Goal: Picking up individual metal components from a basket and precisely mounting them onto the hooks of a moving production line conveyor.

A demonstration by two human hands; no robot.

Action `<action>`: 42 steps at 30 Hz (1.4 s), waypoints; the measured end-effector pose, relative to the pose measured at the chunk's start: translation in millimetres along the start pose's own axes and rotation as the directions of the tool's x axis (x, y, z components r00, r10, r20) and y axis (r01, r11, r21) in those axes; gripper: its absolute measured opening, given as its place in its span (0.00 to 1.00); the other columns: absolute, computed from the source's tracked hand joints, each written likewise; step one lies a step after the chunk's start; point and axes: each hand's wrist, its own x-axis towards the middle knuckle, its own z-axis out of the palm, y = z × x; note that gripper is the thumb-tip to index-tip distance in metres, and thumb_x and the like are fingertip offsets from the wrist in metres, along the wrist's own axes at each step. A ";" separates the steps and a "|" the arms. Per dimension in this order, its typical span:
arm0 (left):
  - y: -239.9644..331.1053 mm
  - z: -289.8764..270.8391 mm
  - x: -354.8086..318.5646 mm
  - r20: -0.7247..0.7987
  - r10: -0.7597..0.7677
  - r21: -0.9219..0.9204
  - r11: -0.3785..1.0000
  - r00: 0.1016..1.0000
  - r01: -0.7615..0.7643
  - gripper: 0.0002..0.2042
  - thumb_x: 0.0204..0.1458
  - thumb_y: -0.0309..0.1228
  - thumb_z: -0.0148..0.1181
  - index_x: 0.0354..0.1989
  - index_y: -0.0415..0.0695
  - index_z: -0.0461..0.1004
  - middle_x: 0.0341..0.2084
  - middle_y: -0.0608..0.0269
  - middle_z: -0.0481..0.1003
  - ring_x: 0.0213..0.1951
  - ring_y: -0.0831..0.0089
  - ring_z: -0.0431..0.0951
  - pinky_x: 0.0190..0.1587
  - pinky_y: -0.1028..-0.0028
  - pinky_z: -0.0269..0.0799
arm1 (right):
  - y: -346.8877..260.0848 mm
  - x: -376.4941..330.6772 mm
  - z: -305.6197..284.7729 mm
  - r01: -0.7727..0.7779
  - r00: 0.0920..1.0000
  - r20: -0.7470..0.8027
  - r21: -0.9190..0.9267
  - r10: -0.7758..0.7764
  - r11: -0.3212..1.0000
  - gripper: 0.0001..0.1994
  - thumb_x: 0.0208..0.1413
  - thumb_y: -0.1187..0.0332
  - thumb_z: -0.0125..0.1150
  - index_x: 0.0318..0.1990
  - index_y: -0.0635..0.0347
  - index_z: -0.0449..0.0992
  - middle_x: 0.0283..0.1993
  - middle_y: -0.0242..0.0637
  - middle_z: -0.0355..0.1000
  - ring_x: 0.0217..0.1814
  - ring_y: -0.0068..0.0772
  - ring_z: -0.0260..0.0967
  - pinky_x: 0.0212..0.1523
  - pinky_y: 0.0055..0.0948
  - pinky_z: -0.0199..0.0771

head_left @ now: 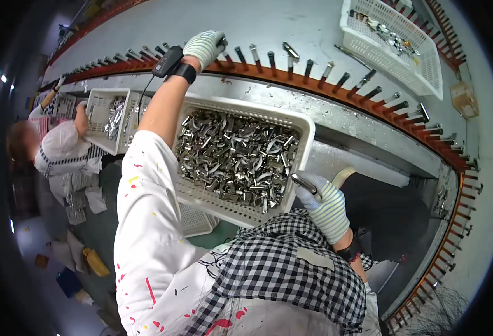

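My left hand (203, 49), in a striped knit glove, reaches to the orange rail (308, 85) lined with upright posts. Its fingers are closed round a small dark metal piece (222, 42) at the top of one post; how that piece sits on the post is hidden. Close to my lap, my right hand (327, 211), gloved alike, grips a shiny elongated metal piece (304, 183) that sticks out past the thumb. Between my arms stands a white plastic basket (309, 126) heaped with small curved metal parts (235, 154).
Several posts along the rail carry metal pieces. Beyond it, a second white basket (358, 25) holds shiny parts, with a brown carton (463, 99) beside it. On the left a co-worker (64, 143) works at another white basket (102, 143). A yellow bottle-like object (96, 262) lies lower left.
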 end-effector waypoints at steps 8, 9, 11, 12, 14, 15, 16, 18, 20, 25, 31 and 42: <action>66.0 -39.3 -54.7 0.541 0.134 0.191 0.942 0.830 -0.276 0.17 0.61 0.39 0.66 0.58 0.54 0.82 0.44 0.50 0.85 0.44 0.56 0.87 0.48 0.58 0.83 | 28.4 0.9 -7.9 -0.147 0.988 -0.032 0.064 0.149 0.987 0.18 0.67 0.61 0.68 0.60 0.58 0.81 0.51 0.47 0.84 0.49 0.39 0.84 0.51 0.33 0.82; 66.3 -44.3 -58.0 0.520 0.231 -0.081 0.972 0.823 -0.221 0.23 0.61 0.45 0.66 0.63 0.52 0.79 0.47 0.50 0.85 0.46 0.58 0.87 0.50 0.59 0.83 | 30.9 2.3 -5.1 -0.139 0.990 -0.026 0.009 0.139 0.990 0.19 0.67 0.61 0.68 0.61 0.58 0.81 0.50 0.47 0.83 0.48 0.40 0.83 0.50 0.33 0.82; 76.4 -47.5 -45.4 0.446 0.145 -0.531 0.837 0.883 0.131 0.33 0.63 0.54 0.65 0.71 0.48 0.73 0.50 0.50 0.84 0.48 0.64 0.86 0.52 0.62 0.83 | 28.8 6.7 -8.4 -0.130 0.992 -0.008 -0.016 0.130 0.991 0.19 0.67 0.60 0.68 0.61 0.57 0.80 0.50 0.48 0.83 0.47 0.40 0.83 0.50 0.34 0.82; 94.5 -52.9 -27.2 0.461 -0.043 -0.674 0.633 0.886 0.381 0.36 0.63 0.57 0.63 0.73 0.45 0.70 0.50 0.51 0.84 0.48 0.66 0.85 0.52 0.63 0.83 | 29.1 8.8 -6.8 -0.116 0.993 -0.007 -0.016 0.116 0.993 0.19 0.67 0.61 0.68 0.61 0.57 0.80 0.50 0.49 0.83 0.48 0.41 0.84 0.50 0.34 0.82; 108.6 -33.6 3.1 0.393 -0.170 -0.795 0.432 0.904 0.426 0.40 0.64 0.59 0.62 0.73 0.40 0.67 0.39 0.55 0.83 0.41 0.67 0.85 0.49 0.67 0.84 | 29.1 6.9 -3.4 -0.064 0.998 -0.016 -0.040 0.063 0.997 0.19 0.67 0.60 0.67 0.61 0.57 0.80 0.51 0.49 0.83 0.49 0.43 0.84 0.50 0.35 0.82; 110.2 -21.1 19.2 0.387 -0.236 -0.719 0.529 0.891 0.452 0.37 0.65 0.58 0.61 0.71 0.40 0.70 0.38 0.53 0.84 0.39 0.65 0.86 0.46 0.65 0.84 | 31.4 7.4 -3.9 -0.007 1.000 -0.012 -0.063 0.007 0.998 0.19 0.67 0.59 0.66 0.61 0.57 0.80 0.51 0.50 0.83 0.49 0.45 0.84 0.50 0.37 0.83; 109.0 -9.9 33.9 0.374 -0.300 -0.629 0.613 0.878 0.478 0.34 0.65 0.56 0.60 0.69 0.40 0.72 0.38 0.51 0.86 0.36 0.62 0.87 0.42 0.63 0.84 | 32.1 9.1 -4.4 0.002 1.000 -0.011 -0.071 -0.003 0.997 0.19 0.67 0.59 0.66 0.61 0.57 0.80 0.51 0.50 0.83 0.49 0.45 0.84 0.50 0.37 0.83; 69.6 9.7 49.8 0.209 -0.365 -0.120 0.911 0.907 0.394 0.26 0.64 0.52 0.60 0.54 0.39 0.82 0.32 0.46 0.85 0.36 0.58 0.88 0.42 0.60 0.83 | 30.6 10.8 -2.0 0.019 0.992 0.128 -0.134 -0.001 0.991 0.20 0.68 0.57 0.65 0.60 0.58 0.80 0.52 0.50 0.83 0.51 0.50 0.83 0.51 0.39 0.83; 81.0 -2.4 31.5 0.150 -0.178 0.047 0.984 0.973 0.173 0.18 0.62 0.46 0.61 0.42 0.43 0.85 0.34 0.47 0.86 0.40 0.50 0.88 0.44 0.53 0.82 | 23.0 3.1 -6.9 -0.067 0.987 0.134 -0.120 0.083 0.990 0.20 0.68 0.56 0.64 0.60 0.57 0.80 0.50 0.51 0.82 0.51 0.52 0.82 0.52 0.41 0.83; 162.4 -40.6 3.6 0.029 -0.070 -0.125 0.990 0.997 0.073 0.17 0.66 0.44 0.59 0.54 0.48 0.83 0.43 0.48 0.85 0.46 0.48 0.86 0.49 0.55 0.81 | 45.1 -2.5 0.3 -0.050 0.992 0.107 -0.116 0.063 0.992 0.18 0.68 0.59 0.66 0.60 0.57 0.80 0.47 0.50 0.82 0.47 0.51 0.83 0.48 0.41 0.83; 174.0 1.2 61.3 0.082 -0.126 -0.176 0.975 0.989 0.138 0.19 0.67 0.43 0.55 0.59 0.47 0.80 0.46 0.47 0.85 0.49 0.46 0.85 0.56 0.53 0.79 | 36.9 5.1 12.5 0.108 0.969 0.233 -0.112 -0.080 0.988 0.19 0.67 0.60 0.66 0.61 0.58 0.80 0.51 0.52 0.82 0.51 0.54 0.82 0.51 0.42 0.82; 192.0 -38.1 -40.6 0.586 0.372 -0.312 0.923 0.720 -0.224 0.45 0.53 0.59 0.72 0.75 0.44 0.67 0.60 0.43 0.80 0.63 0.49 0.79 0.66 0.59 0.74 | 29.6 5.9 5.1 0.007 0.970 0.242 -0.154 0.030 0.988 0.18 0.66 0.61 0.68 0.58 0.59 0.81 0.47 0.51 0.83 0.46 0.52 0.83 0.49 0.41 0.83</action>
